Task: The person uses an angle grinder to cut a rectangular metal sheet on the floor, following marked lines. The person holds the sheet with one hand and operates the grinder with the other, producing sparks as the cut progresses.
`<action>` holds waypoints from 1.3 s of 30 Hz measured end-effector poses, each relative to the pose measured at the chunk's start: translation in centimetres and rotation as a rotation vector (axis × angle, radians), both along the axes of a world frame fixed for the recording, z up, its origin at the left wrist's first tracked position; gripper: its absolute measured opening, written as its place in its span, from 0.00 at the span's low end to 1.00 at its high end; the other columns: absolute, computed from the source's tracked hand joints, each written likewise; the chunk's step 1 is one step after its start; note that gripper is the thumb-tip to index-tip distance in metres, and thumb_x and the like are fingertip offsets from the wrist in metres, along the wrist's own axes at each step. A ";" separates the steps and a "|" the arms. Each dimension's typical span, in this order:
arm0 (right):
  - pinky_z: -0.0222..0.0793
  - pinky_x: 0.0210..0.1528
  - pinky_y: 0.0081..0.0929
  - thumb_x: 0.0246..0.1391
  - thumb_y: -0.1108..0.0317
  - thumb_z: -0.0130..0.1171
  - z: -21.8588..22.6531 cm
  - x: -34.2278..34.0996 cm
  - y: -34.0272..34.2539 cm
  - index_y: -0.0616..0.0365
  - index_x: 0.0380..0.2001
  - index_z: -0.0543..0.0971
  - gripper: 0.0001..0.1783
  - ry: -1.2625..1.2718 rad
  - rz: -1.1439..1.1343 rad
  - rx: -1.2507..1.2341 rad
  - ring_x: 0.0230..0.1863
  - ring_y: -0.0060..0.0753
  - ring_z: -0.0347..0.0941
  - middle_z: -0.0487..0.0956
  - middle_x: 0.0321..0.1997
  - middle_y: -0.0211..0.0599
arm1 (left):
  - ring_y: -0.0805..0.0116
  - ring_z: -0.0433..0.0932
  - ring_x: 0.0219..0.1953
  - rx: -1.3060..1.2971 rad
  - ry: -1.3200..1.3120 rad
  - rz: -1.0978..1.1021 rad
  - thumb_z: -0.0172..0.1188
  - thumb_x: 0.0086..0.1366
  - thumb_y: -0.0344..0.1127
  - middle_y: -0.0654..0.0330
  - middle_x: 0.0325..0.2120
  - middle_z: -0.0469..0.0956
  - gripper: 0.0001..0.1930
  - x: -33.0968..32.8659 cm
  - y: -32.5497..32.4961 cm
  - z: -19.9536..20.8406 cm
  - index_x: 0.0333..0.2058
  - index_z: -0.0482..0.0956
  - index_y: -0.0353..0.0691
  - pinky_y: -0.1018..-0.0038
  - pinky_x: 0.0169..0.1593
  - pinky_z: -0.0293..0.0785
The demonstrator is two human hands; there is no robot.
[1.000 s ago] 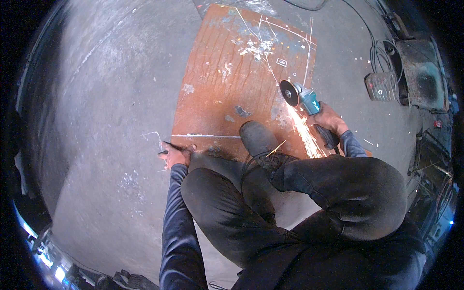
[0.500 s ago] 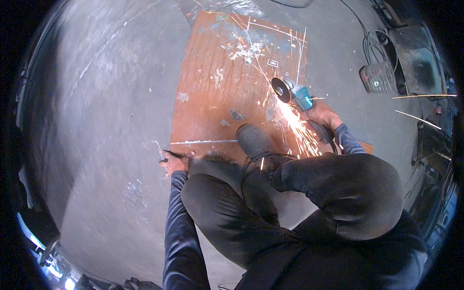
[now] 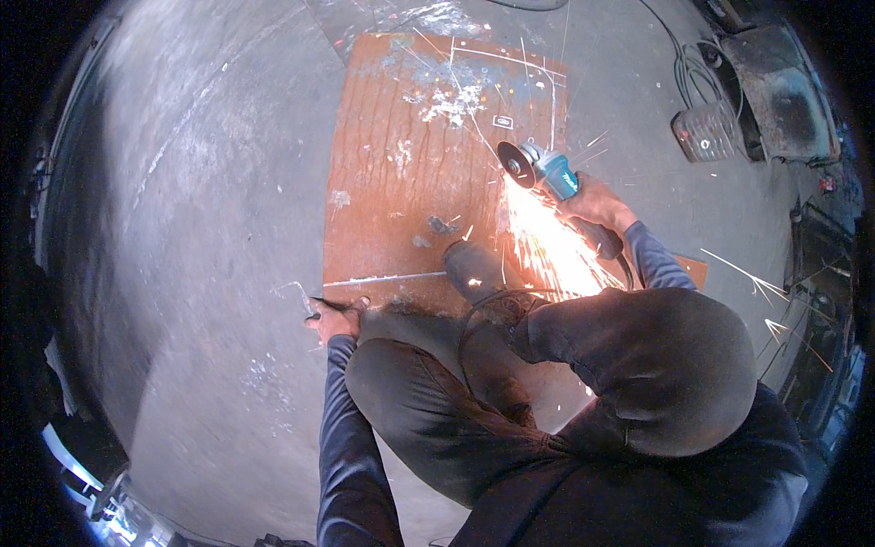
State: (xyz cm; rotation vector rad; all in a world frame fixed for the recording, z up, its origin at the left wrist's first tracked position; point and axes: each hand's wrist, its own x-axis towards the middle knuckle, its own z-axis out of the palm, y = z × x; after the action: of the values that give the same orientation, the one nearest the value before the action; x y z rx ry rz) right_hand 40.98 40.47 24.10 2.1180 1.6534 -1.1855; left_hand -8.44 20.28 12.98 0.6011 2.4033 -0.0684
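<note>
My right hand (image 3: 594, 202) is wrapped round a teal and black angle grinder (image 3: 558, 177). Its thin dark disc (image 3: 517, 165) stands on edge against a rust-brown metal sheet (image 3: 374, 201), on a scribed line. A bright fan of sparks (image 3: 551, 242) streams from the disc back toward my right knee. At the sheet's near left corner, my left hand (image 3: 337, 321) grips the edge, thumb on top; its other fingers are partly hidden. My shoe (image 3: 474, 269) rests on the sheet between my hands, close to the sparks.
The grinder's black cord (image 3: 467, 328) loops over my shoe. White lines mark the sheet's far right corner. On the grey floor (image 3: 219, 201) at the far right lie a clear plastic container (image 3: 704, 137), coiled cable (image 3: 697, 77) and a dark metal box (image 3: 784, 91). Metal racks line the right side.
The spark stream has grown brighter and denser. The grinder has shifted very slightly farther along the line, while the whole view has drifted a little. My left hand keeps its place on the corner.
</note>
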 end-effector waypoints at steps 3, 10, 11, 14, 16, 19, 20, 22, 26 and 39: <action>0.74 0.61 0.44 0.35 0.53 0.75 2.0 0.4 -0.1 0.65 0.60 0.75 0.47 -0.025 -0.037 -0.005 0.58 0.56 0.80 0.82 0.57 0.57 | 0.28 0.52 0.76 0.012 -0.028 -0.021 0.83 0.45 0.59 0.20 0.73 0.44 0.77 0.7 0.8 -0.6 0.79 0.33 0.40 0.35 0.74 0.53; 0.74 0.62 0.43 0.35 0.52 0.76 0.2 0.7 -0.1 0.65 0.62 0.75 0.49 0.006 -0.030 -0.006 0.59 0.56 0.80 0.82 0.58 0.57 | 0.30 0.63 0.71 -0.027 0.026 -0.060 0.83 0.45 0.61 0.20 0.72 0.44 0.77 0.6 0.9 -0.2 0.78 0.35 0.36 0.49 0.72 0.63; 0.74 0.62 0.43 0.35 0.52 0.76 0.2 0.5 -0.2 0.65 0.62 0.74 0.49 0.018 -0.058 -0.021 0.58 0.56 0.80 0.82 0.58 0.57 | 0.32 0.67 0.69 -0.041 0.049 -0.075 0.83 0.45 0.61 0.20 0.72 0.46 0.77 0.5 0.8 -0.2 0.78 0.36 0.33 0.56 0.71 0.68; 0.74 0.62 0.43 0.36 0.52 0.76 0.6 0.2 -0.6 0.66 0.61 0.74 0.49 0.000 -0.038 0.020 0.58 0.56 0.81 0.82 0.58 0.57 | 0.32 0.69 0.68 -0.032 0.053 -0.053 0.83 0.45 0.60 0.21 0.72 0.46 0.77 0.7 0.8 0.2 0.78 0.35 0.33 0.56 0.70 0.69; 0.74 0.61 0.43 0.36 0.52 0.76 0.4 0.3 -0.9 0.67 0.61 0.74 0.48 0.014 -0.078 -0.004 0.57 0.55 0.81 0.82 0.58 0.57 | 0.32 0.69 0.67 -0.031 0.037 -0.050 0.83 0.45 0.60 0.21 0.72 0.46 0.77 0.7 0.9 0.3 0.78 0.35 0.33 0.56 0.69 0.70; 0.75 0.60 0.43 0.36 0.52 0.75 0.0 1.2 -1.4 0.67 0.60 0.75 0.48 0.076 -0.069 0.040 0.56 0.54 0.81 0.82 0.57 0.58 | 0.31 0.69 0.68 -0.032 0.038 -0.052 0.83 0.44 0.60 0.21 0.72 0.46 0.77 0.7 1.0 0.5 0.78 0.35 0.35 0.55 0.69 0.70; 0.76 0.59 0.43 0.35 0.52 0.75 -0.1 1.4 -1.5 0.68 0.60 0.75 0.48 0.102 -0.055 0.068 0.56 0.54 0.81 0.82 0.56 0.58 | 0.31 0.68 0.68 -0.032 0.041 -0.055 0.83 0.44 0.61 0.22 0.72 0.46 0.77 0.8 1.1 0.7 0.78 0.36 0.36 0.54 0.69 0.70; 0.76 0.57 0.43 0.36 0.52 0.75 -0.2 1.5 -1.6 0.67 0.59 0.75 0.47 0.080 -0.032 0.079 0.54 0.54 0.82 0.83 0.54 0.57 | 0.28 0.59 0.73 -0.027 -0.010 -0.015 0.83 0.45 0.58 0.21 0.73 0.42 0.76 1.2 1.5 1.4 0.79 0.35 0.38 0.42 0.73 0.59; 0.76 0.55 0.41 0.39 0.50 0.74 0.6 0.8 -1.3 0.68 0.57 0.76 0.45 -0.056 0.038 0.021 0.52 0.54 0.82 0.84 0.51 0.56 | 0.26 0.57 0.74 -0.017 -0.012 -0.007 0.84 0.46 0.56 0.21 0.74 0.40 0.75 1.1 1.3 1.7 0.79 0.35 0.39 0.38 0.74 0.54; 0.76 0.55 0.42 0.38 0.52 0.74 -0.1 1.9 -2.3 0.66 0.57 0.77 0.43 0.064 0.047 0.092 0.51 0.53 0.82 0.85 0.50 0.54 | 0.27 0.56 0.75 -0.027 -0.023 0.026 0.84 0.45 0.58 0.23 0.75 0.38 0.76 1.0 1.5 1.6 0.79 0.35 0.41 0.39 0.76 0.52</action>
State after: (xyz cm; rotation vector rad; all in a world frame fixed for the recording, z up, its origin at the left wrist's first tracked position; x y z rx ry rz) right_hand 42.87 38.17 24.03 2.1029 1.8076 -1.1969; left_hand -7.44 21.74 14.54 0.5558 2.3831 -0.0823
